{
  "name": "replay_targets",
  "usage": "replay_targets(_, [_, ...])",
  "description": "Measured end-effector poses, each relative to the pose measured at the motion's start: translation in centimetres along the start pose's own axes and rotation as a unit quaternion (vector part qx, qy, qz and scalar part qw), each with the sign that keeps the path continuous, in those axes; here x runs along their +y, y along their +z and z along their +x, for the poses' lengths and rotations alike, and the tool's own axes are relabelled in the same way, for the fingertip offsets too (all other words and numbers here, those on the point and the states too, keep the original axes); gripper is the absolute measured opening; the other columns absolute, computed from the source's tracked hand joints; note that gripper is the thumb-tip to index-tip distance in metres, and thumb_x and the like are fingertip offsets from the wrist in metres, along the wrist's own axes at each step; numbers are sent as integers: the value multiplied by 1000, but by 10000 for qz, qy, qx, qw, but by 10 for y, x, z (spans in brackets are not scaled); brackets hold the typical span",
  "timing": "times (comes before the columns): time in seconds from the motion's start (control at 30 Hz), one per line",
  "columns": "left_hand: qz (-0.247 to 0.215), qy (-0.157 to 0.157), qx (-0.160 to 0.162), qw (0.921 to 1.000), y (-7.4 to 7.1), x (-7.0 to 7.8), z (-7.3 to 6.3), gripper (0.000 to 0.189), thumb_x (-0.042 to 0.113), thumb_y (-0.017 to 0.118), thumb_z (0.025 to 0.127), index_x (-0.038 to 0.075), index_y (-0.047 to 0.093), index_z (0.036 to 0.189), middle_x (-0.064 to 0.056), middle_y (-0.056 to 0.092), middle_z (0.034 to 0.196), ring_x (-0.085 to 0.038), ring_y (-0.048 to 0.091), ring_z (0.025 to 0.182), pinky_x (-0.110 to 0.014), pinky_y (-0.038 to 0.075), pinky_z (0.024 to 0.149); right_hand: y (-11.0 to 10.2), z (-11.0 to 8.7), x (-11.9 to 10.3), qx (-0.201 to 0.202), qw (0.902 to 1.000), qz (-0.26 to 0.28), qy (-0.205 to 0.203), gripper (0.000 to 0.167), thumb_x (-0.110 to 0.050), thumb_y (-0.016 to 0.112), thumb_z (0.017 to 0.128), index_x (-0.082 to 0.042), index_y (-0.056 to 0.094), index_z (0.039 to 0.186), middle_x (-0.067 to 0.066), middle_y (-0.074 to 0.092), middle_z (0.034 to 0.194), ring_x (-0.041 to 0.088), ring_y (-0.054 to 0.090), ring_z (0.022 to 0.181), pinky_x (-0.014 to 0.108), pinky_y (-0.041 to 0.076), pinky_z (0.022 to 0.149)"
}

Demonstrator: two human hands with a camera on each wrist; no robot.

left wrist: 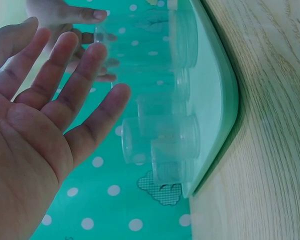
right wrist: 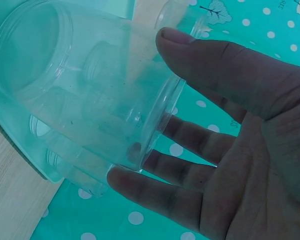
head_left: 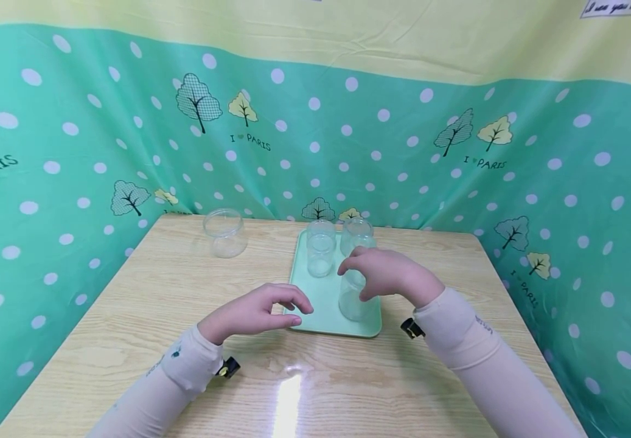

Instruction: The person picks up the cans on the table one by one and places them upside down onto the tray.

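A clear jar [head_left: 351, 309] stands at the front right of the pale green tray [head_left: 315, 298]. My right hand [head_left: 389, 274] is curved around its top, holding it near the rim. In the right wrist view the thumb lies on one side of the jar [right wrist: 105, 95], and the other fingers reach around the far side, partly seen through the wall. To the left, my left hand [head_left: 263, 310] hovers by the tray's front left edge, palm turned inward, fingers loosely bent and holding nothing.
Further back on the tray are more clear containers, one at the back left [head_left: 320, 264] and a jar at the back right [head_left: 357, 229]. A wide clear container [head_left: 225, 239] stands on the wooden table [head_left: 184, 292] at the far left. Patterned cloth [head_left: 315, 146] hangs behind.
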State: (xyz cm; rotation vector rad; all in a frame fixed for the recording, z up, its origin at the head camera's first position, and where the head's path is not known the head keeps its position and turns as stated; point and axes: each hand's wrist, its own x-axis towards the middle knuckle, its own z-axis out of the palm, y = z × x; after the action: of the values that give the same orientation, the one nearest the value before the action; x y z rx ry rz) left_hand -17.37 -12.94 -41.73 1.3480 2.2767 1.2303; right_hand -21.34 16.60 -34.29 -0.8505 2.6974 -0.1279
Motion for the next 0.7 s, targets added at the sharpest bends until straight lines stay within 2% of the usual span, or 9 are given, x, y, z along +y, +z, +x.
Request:
replay_targets(0.43, [60,80,18,9999,0,-1,-1,18,27,67,102,24,69,119,9,70,117,-12,65,112,-41,56,96,2,-1,-1,40,10000,50,16,58,-11,88,77,-28,68,129,5,58,137,23,61,115,39,56,87])
replay_targets(0.7, [199,147,33,9997,0,-1,0,19,20,67,101,25,69,119,9,69,117,-12,65,111,-40,56,93,3,-3,0,63,10000,-43,26,58,-12,88,76,-28,68,129,5,57,137,23,61,115,40,56,86])
